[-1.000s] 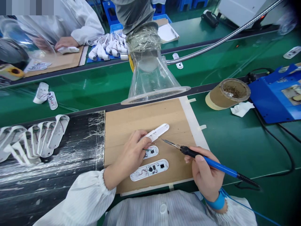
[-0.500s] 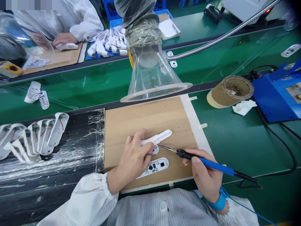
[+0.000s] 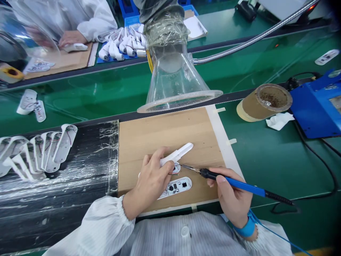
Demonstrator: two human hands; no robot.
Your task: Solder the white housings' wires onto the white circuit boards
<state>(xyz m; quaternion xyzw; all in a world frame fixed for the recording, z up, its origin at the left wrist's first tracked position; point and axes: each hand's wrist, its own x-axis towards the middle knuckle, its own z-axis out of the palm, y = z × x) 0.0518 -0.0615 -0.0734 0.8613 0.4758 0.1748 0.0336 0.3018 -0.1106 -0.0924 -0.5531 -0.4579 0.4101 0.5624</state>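
Note:
My left hand (image 3: 150, 181) is closed on a white plastic shell (image 3: 178, 154) and presses it down on the brown work board (image 3: 165, 135). Under its fingertips lies a small white circuit board (image 3: 175, 168) with thin wires. A longer white circuit board (image 3: 177, 187) lies just in front of it. My right hand (image 3: 233, 201) grips a blue-handled soldering iron (image 3: 234, 182); its metal tip touches the small board beside my left fingers. A blue strap circles my right wrist.
A clear funnel-shaped fume hood (image 3: 176, 80) hangs over the board's far edge. Several white shells (image 3: 37, 151) lie in a row on black film at left. A brown tape roll (image 3: 265, 101), crumpled tissue (image 3: 279, 121) and blue station (image 3: 317, 105) stand at right. Another person's hand (image 3: 70, 37) works across the belt.
The soldering iron's tip has come leftward to the small board under my left fingers. My left hand tightened over the white shell; parts on the belt drifted left.

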